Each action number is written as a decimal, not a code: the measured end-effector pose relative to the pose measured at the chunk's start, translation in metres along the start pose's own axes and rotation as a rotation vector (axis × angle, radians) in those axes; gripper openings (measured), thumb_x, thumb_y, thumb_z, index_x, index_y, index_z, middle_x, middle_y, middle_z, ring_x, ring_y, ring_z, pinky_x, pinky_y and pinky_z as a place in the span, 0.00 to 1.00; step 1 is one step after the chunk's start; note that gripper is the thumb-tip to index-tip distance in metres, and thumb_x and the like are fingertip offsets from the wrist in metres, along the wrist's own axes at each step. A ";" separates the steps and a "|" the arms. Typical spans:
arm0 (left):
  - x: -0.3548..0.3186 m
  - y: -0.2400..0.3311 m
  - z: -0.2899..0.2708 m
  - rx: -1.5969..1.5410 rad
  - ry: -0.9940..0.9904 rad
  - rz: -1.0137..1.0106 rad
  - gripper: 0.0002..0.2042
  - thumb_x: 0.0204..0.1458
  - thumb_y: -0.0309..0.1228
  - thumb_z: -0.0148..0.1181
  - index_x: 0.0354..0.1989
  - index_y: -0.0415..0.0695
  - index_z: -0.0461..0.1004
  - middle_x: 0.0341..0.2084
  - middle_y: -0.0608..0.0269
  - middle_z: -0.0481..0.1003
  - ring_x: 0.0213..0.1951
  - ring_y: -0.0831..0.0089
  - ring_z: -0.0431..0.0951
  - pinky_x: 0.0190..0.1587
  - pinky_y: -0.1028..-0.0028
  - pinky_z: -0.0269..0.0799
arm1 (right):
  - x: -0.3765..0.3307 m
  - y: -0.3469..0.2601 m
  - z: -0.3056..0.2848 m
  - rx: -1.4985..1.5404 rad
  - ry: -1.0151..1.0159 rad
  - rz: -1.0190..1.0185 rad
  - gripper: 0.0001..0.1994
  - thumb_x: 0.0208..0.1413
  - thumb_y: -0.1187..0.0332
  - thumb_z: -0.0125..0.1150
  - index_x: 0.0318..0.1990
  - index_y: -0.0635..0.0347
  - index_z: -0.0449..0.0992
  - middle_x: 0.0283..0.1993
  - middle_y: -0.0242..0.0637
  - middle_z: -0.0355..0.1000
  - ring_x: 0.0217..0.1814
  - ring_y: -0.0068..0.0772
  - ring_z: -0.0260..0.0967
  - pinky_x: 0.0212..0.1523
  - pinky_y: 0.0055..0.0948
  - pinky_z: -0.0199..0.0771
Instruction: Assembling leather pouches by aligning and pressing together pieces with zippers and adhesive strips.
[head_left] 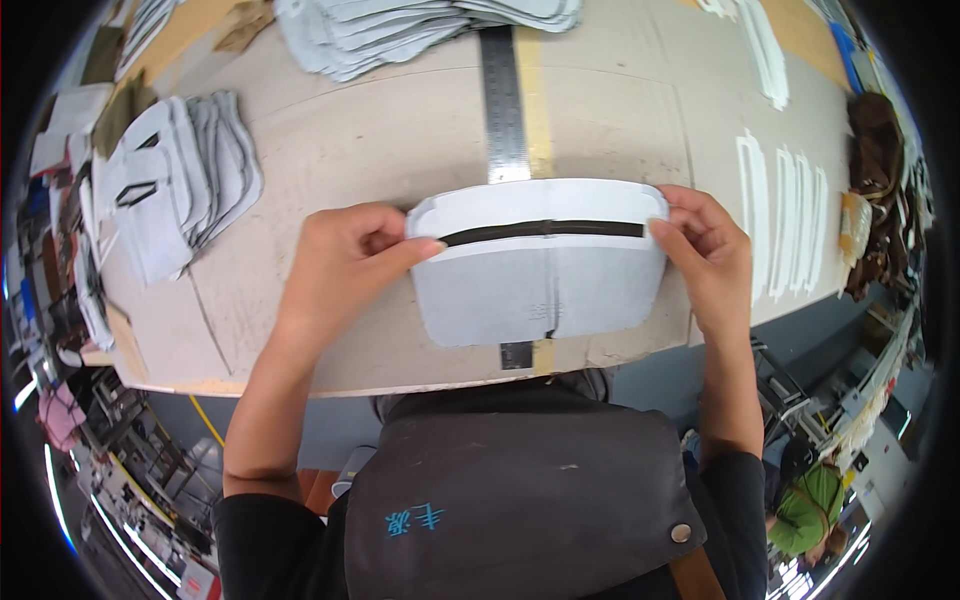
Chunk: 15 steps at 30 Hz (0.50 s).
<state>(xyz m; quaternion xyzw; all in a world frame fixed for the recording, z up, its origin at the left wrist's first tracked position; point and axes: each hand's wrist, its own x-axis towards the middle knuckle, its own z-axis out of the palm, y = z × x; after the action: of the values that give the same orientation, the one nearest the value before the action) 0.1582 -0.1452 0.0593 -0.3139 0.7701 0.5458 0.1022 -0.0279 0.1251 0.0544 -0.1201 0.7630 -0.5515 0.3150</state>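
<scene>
A pale grey panel (480, 290) with rounded corners lies in front of me at the near side of the table. A long dark strip or slot (595, 229) runs across it, bordered by whitish bands, and a seam-like line crosses it down the middle. My left hand (350, 260) pinches the panel's left edge, its thumb beside the dark strip's end. At the right edge my right hand (705, 245) grips the panel in the same way, thumb on top. Under the panel a dark ruler (505, 120) shows above and below it, alongside a yellowish tape strip (537, 110).
Stacked grey panels lie at the far side (400, 35), and another grey stack (190, 180) with dark-edged cutouts is at the left. White strips (785, 220) lie at the right, near a dark brown bundle (873, 150). The table's near edge (330, 390) curves before my apron (520, 490).
</scene>
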 end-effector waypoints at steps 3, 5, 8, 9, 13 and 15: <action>0.002 0.010 0.006 -0.002 0.034 0.018 0.08 0.55 0.28 0.67 0.28 0.37 0.77 0.18 0.74 0.69 0.22 0.87 0.63 0.25 0.82 0.57 | -0.004 -0.005 0.001 -0.023 0.008 -0.005 0.15 0.58 0.80 0.61 0.53 0.68 0.75 0.33 0.28 0.76 0.36 0.14 0.70 0.40 0.16 0.68; 0.002 0.008 0.002 0.014 0.030 0.029 0.09 0.56 0.29 0.66 0.28 0.37 0.76 0.17 0.74 0.68 0.22 0.87 0.62 0.25 0.81 0.56 | -0.005 -0.005 0.003 -0.055 0.034 0.018 0.15 0.58 0.80 0.61 0.53 0.68 0.75 0.33 0.28 0.75 0.35 0.15 0.69 0.39 0.16 0.68; 0.002 0.005 0.001 0.064 0.035 0.068 0.09 0.56 0.29 0.66 0.28 0.37 0.75 0.16 0.74 0.67 0.22 0.86 0.62 0.24 0.80 0.56 | -0.006 -0.002 0.005 -0.089 0.041 -0.012 0.16 0.57 0.80 0.61 0.53 0.67 0.75 0.31 0.27 0.75 0.33 0.15 0.69 0.39 0.17 0.68; 0.002 0.005 0.002 0.101 0.051 0.093 0.09 0.55 0.28 0.66 0.27 0.37 0.75 0.16 0.72 0.67 0.21 0.85 0.63 0.24 0.80 0.58 | -0.006 -0.001 0.007 -0.088 0.040 -0.012 0.16 0.57 0.80 0.61 0.53 0.67 0.75 0.31 0.27 0.75 0.33 0.15 0.69 0.39 0.17 0.68; -0.002 0.002 0.014 0.256 0.333 0.245 0.05 0.52 0.24 0.67 0.30 0.38 0.77 0.22 0.67 0.72 0.24 0.78 0.68 0.27 0.77 0.65 | -0.007 -0.001 0.014 -0.484 0.127 -0.302 0.17 0.53 0.84 0.60 0.51 0.65 0.76 0.40 0.36 0.74 0.38 0.24 0.70 0.40 0.23 0.71; -0.001 -0.013 0.013 0.463 0.461 0.765 0.06 0.48 0.19 0.67 0.34 0.38 0.79 0.34 0.62 0.77 0.32 0.68 0.71 0.32 0.73 0.70 | -0.008 0.000 0.016 -0.673 0.174 -0.480 0.17 0.52 0.85 0.59 0.50 0.65 0.77 0.44 0.40 0.74 0.42 0.30 0.71 0.40 0.25 0.72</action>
<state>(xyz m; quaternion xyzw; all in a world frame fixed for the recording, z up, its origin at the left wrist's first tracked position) 0.1645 -0.1357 0.0447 -0.0906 0.9335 0.2754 -0.2110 -0.0119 0.1174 0.0543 -0.3435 0.8747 -0.3374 0.0554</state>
